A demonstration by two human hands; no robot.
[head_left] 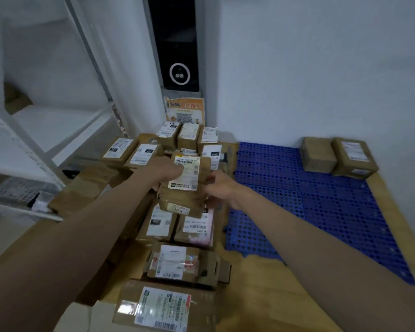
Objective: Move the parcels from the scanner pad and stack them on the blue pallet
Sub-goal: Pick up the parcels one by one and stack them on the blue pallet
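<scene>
The blue pallet (321,212) lies on the floor by the wall, carrying two brown parcels (338,158) side by side in its far corner. Left of it, a dozen or more labelled boxes crowd the heap of parcels (170,257). Above the heap, the grip of both the left hand (164,167) and the right hand (219,188) clasps one parcel (186,183) by its sides.

2 bare forearms, the left hand (164,167) and right hand (222,188), without sleeves, gloves, rings or watch.
</scene>
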